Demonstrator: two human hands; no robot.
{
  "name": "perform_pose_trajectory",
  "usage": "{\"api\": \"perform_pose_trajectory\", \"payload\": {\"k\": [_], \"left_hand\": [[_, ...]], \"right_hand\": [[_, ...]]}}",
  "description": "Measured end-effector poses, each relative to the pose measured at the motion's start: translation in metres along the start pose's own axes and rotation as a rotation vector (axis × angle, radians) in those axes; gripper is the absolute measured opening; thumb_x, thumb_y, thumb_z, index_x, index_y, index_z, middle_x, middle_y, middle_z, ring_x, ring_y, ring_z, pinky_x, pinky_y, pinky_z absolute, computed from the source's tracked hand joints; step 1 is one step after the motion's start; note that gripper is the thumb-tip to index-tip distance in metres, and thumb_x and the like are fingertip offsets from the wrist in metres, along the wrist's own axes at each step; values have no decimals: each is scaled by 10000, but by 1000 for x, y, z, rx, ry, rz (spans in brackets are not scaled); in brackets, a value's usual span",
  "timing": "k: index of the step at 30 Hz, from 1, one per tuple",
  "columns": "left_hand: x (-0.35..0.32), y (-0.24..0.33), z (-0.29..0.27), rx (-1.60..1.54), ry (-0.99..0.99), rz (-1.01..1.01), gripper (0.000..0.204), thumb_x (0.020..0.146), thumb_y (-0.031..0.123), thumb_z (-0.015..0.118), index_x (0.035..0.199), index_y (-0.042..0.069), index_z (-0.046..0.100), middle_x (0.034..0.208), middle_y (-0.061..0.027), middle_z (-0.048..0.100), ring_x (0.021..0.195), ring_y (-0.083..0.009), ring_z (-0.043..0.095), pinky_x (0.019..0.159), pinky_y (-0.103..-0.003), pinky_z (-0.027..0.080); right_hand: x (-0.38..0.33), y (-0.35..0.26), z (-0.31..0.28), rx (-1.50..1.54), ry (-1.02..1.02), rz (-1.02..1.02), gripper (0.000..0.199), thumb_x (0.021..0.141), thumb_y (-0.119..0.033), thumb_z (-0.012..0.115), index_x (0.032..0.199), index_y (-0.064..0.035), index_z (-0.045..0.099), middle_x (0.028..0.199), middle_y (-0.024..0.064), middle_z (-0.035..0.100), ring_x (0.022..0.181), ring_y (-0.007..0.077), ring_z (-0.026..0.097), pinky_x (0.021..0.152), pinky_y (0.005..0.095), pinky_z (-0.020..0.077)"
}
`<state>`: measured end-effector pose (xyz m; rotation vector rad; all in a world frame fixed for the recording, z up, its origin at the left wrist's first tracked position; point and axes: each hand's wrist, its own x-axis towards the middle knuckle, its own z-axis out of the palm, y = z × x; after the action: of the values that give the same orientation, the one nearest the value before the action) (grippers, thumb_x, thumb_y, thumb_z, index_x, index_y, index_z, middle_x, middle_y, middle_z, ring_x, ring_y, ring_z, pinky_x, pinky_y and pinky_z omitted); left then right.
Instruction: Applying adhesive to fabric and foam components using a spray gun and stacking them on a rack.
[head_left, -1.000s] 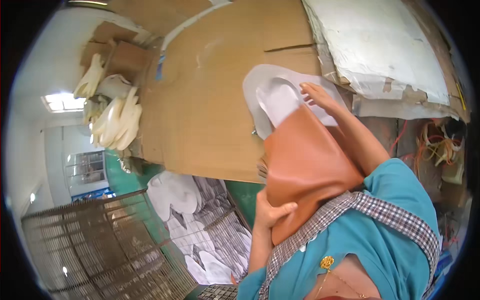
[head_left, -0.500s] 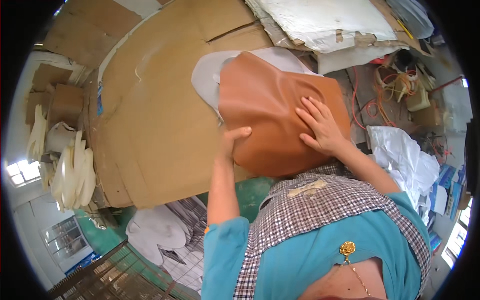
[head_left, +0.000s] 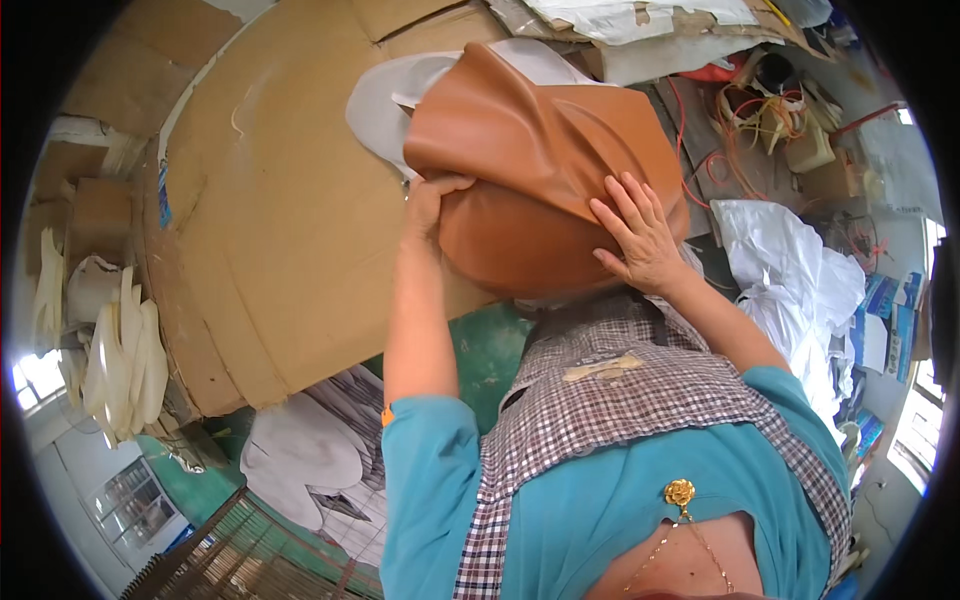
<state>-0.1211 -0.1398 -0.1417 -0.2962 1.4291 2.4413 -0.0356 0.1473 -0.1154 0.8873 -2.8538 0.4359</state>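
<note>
A tan-brown sheet of smooth leather-like material (head_left: 545, 170), creased into broad folds, occupies the upper centre of the frame. It lies over a pale grey oval moulded panel (head_left: 385, 100), whose edge shows at the sheet's upper left. Both rest on a large flat sheet of brown corrugated cardboard (head_left: 270, 250) covering the tabletop across the upper left and centre.

The left hand (head_left: 430, 200) grips the sheet's left edge, fingers curled around it and thumb on the upper face. The right hand (head_left: 635, 235) lies flat on the sheet's right part, fingers spread and pressed against the surface.

The person wears a teal short-sleeved top with a brown-and-white checked apron (head_left: 610, 400) over it, in the lower centre of the frame.

Surroundings: a stack of cream-white curved moulded pieces (head_left: 125, 360) stands at the left edge. A crumpled white plastic bag (head_left: 790, 275) lies at the right, just beside the right forearm. A tangle of orange and yellow cords (head_left: 750, 105) sits at the upper right. Grey cut panels (head_left: 300, 460) lie below the cardboard's lower edge, on a green floor (head_left: 490, 345).
</note>
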Motion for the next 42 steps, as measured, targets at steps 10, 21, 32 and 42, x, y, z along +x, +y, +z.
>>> {"api": "perform_pose_trajectory", "payload": {"k": [10,21,32,42], "left_hand": [[-24,4,32,-94,139,-156,427,593,59,681,992,-44,570,912,-124,604,784,-223,589,734,-314,480],[-45,-10,59,-57,130,-282,506,636,107,645,1108,1,495,1014,-119,572,894,-246,561,793,-346,468],[-6,-10,36,-6,15,-249,454,664,103,629,1072,-53,502,974,-155,585,872,-265,579,795,-348,478],[-7,-11,44,-66,-7,-221,443,684,104,632,1078,-50,499,987,-151,586,873,-250,587,789,-341,489]], "right_hand": [[-25,-50,-13,333,175,-5,666,653,-198,705,1230,-38,416,1334,177,324,1233,377,290,993,453,289],[-135,77,88,662,566,1132,327,844,-229,512,1097,-22,502,1117,157,519,1048,261,489,888,380,398],[-106,73,86,1898,729,1439,515,877,-453,402,1224,-79,466,1254,70,483,1149,223,446,964,380,355],[-134,85,52,1560,417,1421,521,897,-513,328,1086,-75,538,992,86,581,926,228,547,782,387,447]]}}
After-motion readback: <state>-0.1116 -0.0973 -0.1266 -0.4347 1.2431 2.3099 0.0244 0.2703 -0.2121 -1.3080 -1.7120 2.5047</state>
